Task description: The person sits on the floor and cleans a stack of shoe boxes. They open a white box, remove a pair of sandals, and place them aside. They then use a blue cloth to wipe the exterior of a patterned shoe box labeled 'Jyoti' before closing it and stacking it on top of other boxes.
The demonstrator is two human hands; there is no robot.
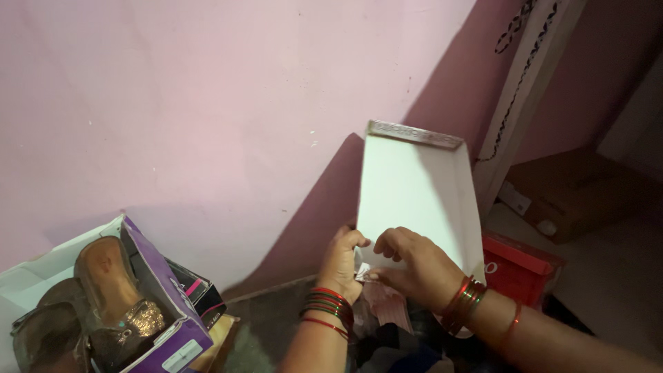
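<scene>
Head view showed my left hand (343, 259) and right hand (414, 266) pinching the white box lid (414, 200) mid-frame; held only at its bottom edge, it could have tipped onto the red box (521, 273).

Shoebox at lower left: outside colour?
Purple, with a white inside; the shoebox holds brown shoes. Head view, the only one, shows it.

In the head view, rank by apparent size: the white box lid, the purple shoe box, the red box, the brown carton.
1. White box lid and purple shoe box: look about alike; the shoe box is cut off by the frame.
2. Brown carton, farther away.
3. Red box, partly hidden.
</scene>
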